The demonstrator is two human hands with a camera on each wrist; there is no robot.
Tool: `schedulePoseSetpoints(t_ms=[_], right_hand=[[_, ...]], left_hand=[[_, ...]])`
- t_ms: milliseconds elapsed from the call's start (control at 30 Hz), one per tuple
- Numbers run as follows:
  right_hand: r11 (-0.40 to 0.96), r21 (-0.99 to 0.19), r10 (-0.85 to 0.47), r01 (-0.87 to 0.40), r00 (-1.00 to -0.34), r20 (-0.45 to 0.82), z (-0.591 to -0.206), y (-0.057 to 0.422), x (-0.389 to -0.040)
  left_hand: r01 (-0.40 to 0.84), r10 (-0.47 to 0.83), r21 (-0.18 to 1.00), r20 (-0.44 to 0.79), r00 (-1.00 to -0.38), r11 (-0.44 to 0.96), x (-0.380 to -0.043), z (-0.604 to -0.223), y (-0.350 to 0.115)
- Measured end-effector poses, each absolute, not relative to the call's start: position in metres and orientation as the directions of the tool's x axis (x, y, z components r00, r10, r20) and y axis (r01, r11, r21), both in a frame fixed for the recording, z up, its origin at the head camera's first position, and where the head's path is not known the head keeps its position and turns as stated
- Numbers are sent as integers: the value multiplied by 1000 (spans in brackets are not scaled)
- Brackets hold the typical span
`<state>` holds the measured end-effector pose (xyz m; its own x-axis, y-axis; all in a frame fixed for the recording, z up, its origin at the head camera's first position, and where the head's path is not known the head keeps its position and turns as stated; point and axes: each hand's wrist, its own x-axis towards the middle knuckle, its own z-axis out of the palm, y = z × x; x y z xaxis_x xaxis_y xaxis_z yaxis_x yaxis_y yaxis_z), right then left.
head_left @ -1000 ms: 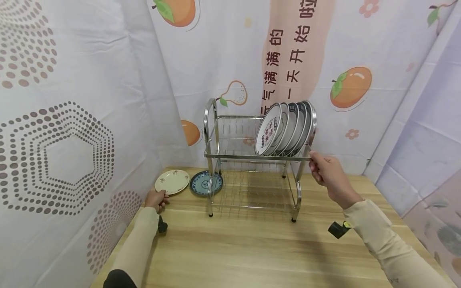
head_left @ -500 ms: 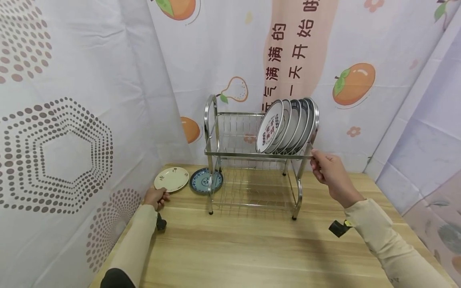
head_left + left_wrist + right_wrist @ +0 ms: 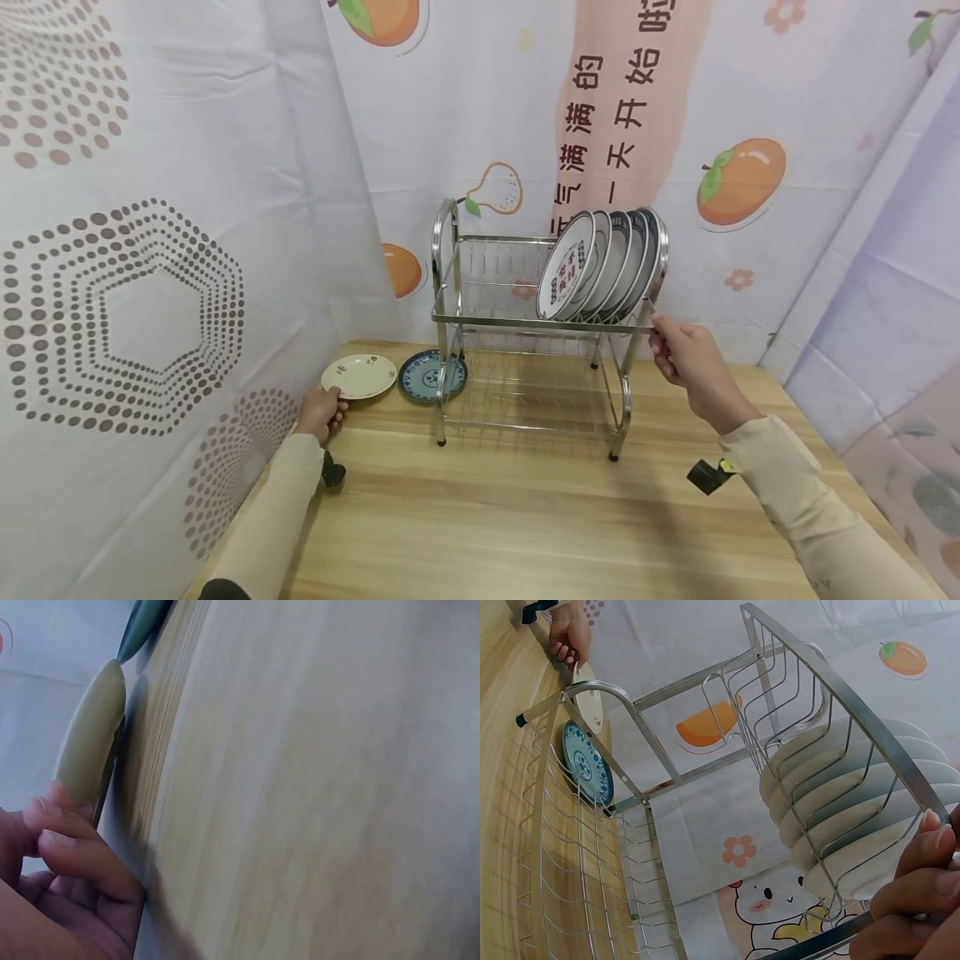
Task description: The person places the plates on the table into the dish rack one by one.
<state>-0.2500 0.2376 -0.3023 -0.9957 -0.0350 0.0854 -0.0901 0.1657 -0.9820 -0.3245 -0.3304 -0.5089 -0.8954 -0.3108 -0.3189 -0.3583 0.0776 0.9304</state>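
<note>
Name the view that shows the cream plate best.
The head view: nearly the whole patterned face of the cream plate shows. The left wrist view shows its side; the right wrist view shows it narrow and partly hidden.

Bright, diffuse light fills the head view, with a soft shadow point(image 3: 663, 525) on the table point(image 3: 480, 508). The left wrist view is dimmer, bluish and slightly blurred.

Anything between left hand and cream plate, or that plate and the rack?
Left hand to cream plate: nothing visible, it pinches the near rim. Plate to rack: the blue plate lies between, partly behind the rack's left side in the head view.
</note>
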Motion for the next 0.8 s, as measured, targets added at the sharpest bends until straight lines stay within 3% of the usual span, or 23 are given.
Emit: schedulePoseSetpoints(t_ms=[433, 800], right_hand=[[167, -982, -47, -90, -995, 83, -302, 241, -250], [190, -978, -35, -87, -996, 82, -304, 241, -250]], left_hand=[[-185, -238, 952, -126, -963, 245, -314, -489, -337], [-144, -225, 969, -98, -969, 202, -298, -479, -333]])
